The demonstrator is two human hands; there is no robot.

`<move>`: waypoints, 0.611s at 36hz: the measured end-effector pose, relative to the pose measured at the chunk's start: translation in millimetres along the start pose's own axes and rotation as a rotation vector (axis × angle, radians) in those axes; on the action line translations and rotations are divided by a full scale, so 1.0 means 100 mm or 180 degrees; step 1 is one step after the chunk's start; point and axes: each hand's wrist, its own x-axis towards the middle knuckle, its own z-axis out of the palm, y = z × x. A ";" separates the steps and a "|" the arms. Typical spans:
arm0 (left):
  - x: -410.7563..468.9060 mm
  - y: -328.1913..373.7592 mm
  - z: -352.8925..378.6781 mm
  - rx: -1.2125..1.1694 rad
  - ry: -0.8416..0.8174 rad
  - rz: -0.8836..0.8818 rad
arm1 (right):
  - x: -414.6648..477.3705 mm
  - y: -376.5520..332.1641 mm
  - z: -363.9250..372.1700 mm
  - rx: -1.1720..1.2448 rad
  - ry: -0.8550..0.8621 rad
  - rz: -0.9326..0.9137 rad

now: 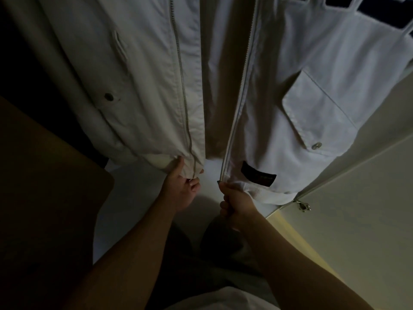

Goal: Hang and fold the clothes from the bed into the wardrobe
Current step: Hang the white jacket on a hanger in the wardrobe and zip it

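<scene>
Head view: the white jacket (312,52) hangs open across the upper frame, the left hand (182,189) pinching one hem's zipper end (194,172) at centre, the right hand (237,204) gripping the other nearby, so best level both hems and seat the pin fully before pulling.
</scene>
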 end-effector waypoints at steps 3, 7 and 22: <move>-0.01 -0.01 0.01 -0.0072 0.0041 -0.0175 | 0.00 0.02 0.03 0.0022 -0.0030 0.0027; 0.04 -0.08 0.00 -0.0107 0.0543 -0.0128 | -0.01 0.02 0.04 0.0053 -0.0260 0.0155; -0.02 -0.04 -0.16 0.0936 0.0301 0.0347 | -0.06 -0.06 0.23 0.0085 -0.0463 0.0283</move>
